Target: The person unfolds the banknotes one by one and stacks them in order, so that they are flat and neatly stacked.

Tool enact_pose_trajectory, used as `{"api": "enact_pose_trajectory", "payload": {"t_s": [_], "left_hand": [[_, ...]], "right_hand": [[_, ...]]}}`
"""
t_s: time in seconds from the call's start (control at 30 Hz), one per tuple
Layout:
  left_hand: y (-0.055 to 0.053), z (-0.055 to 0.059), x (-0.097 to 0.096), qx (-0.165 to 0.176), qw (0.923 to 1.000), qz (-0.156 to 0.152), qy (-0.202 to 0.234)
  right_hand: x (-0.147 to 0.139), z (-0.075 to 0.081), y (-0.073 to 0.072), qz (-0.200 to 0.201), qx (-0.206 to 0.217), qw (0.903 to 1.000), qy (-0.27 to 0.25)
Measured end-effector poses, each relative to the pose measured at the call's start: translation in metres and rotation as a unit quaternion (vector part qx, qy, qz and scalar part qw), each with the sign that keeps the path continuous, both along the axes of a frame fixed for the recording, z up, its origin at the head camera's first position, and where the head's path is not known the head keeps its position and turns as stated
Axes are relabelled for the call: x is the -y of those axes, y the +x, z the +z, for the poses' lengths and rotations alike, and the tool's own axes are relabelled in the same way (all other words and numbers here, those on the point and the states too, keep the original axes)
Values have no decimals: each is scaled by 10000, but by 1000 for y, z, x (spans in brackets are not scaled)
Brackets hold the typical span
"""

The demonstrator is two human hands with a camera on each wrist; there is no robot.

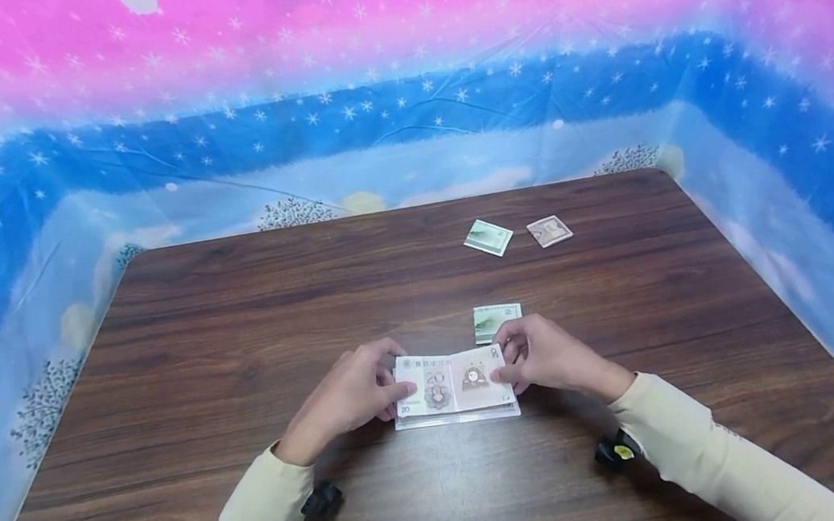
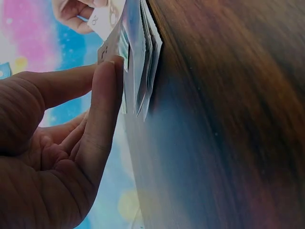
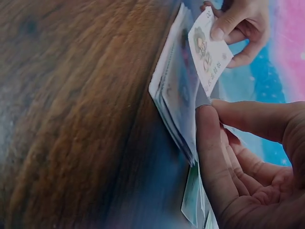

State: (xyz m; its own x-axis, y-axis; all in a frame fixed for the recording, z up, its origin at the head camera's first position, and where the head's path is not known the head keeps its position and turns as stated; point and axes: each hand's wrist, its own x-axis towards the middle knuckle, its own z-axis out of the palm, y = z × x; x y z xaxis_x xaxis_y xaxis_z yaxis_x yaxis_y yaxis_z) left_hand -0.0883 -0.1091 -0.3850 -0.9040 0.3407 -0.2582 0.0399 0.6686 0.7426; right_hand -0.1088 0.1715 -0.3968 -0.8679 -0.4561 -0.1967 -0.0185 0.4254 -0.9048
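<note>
A pale 20 banknote, which looks like play money, has a crease down its middle. My left hand pinches its left end between thumb and fingers, and my right hand pinches the right end. Beneath it on the table lies a stack of creased notes, its layered edges fanned slightly apart in both wrist views. The held note is lifted off this stack, at least at its ends. Just beyond my right fingers lies a folded green note.
Farther back on the dark wood table lie another folded green note and a folded brownish note, side by side. A pink and blue snowflake cloth hangs around the table's far and side edges.
</note>
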Motion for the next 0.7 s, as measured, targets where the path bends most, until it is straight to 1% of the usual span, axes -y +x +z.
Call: {"api": "enact_pose_trajectory", "payload": {"t_s": [0.13, 0.23, 0.33, 0.43, 0.57, 0.67, 0.7], "left_hand": [[3, -1, -2, -88, 9993, -53, -358], [3, -2, -2, -96, 9987, -73, -499], [3, -4, -3, -130, 9981, -95, -589], [3, -6, -2, -174, 9976, -109, -655], [2, -8, -3, -451, 9949, -161, -887], [1, -8, -3, -727, 9912, -220, -1088], [1, -8, -4, -807, 9900, -237, -1133]], "right_hand": [[2, -2, 2, 166, -236, 9988, 403], [4, -4, 4, 236, -412, 9960, 758], [6, -6, 6, 268, -695, 9904, 1162], [7, -6, 7, 199, -958, 9834, 1527], [8, -7, 8, 36, -1307, 9714, 1983], [7, -7, 9, -32, -1528, 9635, 2199], [7, -7, 9, -41, -1567, 9623, 2221]]}}
